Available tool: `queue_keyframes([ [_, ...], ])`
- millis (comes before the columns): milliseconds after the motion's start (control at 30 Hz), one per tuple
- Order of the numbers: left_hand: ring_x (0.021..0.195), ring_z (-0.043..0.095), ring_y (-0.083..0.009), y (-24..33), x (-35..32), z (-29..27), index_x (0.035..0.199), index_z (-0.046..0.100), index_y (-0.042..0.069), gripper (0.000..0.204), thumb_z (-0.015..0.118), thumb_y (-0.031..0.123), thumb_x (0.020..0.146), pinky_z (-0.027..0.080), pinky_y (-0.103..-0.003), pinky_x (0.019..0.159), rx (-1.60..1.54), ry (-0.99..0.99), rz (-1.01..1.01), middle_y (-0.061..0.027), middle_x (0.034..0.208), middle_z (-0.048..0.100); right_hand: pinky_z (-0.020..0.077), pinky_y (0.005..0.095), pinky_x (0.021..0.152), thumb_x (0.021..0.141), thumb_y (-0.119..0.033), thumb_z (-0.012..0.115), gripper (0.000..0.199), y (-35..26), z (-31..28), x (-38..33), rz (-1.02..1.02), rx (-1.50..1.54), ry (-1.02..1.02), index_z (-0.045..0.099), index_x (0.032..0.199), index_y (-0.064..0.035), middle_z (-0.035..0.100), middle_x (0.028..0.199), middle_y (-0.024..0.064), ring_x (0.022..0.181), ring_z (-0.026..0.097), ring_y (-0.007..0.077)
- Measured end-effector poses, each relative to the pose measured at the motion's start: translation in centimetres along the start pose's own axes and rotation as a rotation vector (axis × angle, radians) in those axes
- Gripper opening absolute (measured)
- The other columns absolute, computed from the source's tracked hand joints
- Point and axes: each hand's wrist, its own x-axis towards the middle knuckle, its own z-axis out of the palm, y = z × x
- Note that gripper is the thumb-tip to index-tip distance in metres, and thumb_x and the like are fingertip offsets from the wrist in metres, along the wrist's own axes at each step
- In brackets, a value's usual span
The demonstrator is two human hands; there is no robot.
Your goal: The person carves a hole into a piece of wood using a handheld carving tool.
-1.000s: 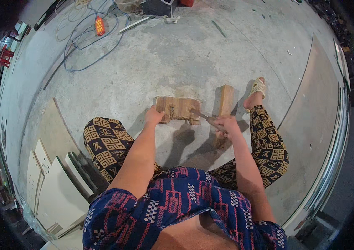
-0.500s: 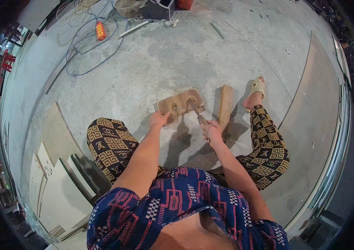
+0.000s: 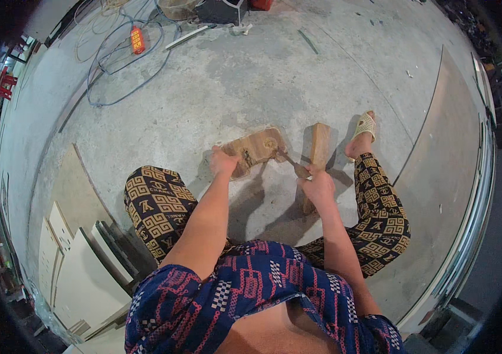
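A brown wooden board (image 3: 257, 144) with rounded corners lies on the concrete floor between my legs. It has a rough round hollow with pale shavings near its right end and a darker hollow near its middle. My left hand (image 3: 223, 162) grips the board's left end, thumb on top. In my right hand (image 3: 320, 184) is a chisel (image 3: 289, 160), held by its handle, its blade pointing up-left to the board's right edge. Just beyond that hand a thick wooden block (image 3: 320, 144) lies on the floor, partly covered by the hand.
My slippered foot (image 3: 363, 131) rests right of the block. Flat panels lean at lower left (image 3: 85, 277), and a large sheet (image 3: 440, 153) lies at right. At far left are a blue cable (image 3: 94, 97), an orange power strip (image 3: 137, 40) and a pale strip (image 3: 189, 36).
My right hand has moved right, drawing the chisel's tip out of the right hollow to the board's edge. My left hand has shifted slightly left and farther up the board's end.
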Motion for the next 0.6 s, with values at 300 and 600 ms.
queue_keyframes([
  [300,0.103,0.056,-0.0356,2.3,-1.5,-2.0,0.12,0.037,-0.001,0.077,0.079,0.032,0.064,0.047,-0.046,0.083,-0.064,0.029,-0.026,-0.0225,0.112,0.055,0.0482,0.041,0.077,0.067,-0.024,0.072,0.044,0.3,0.0,1.1,-0.052,0.036,0.0,0.062,0.109,-0.0142,0.066,0.093,0.0138,0.09,0.063,0.0325],
  [600,0.09,0.062,-0.0292,-2.8,3.1,4.3,0.11,0.048,-0.007,0.06,0.08,0.009,0.061,0.053,-0.04,0.07,-0.969,-0.234,-0.185,-0.0183,0.103,0.06,0.0489,0.0449,0.072,0.067,-0.017,0.067,0.042,0.6,3.0,1.1,-0.262,-0.121,0.09,0.061,0.108,-0.0137,0.062,0.09,0.0163,0.08,0.062,0.0369],
])
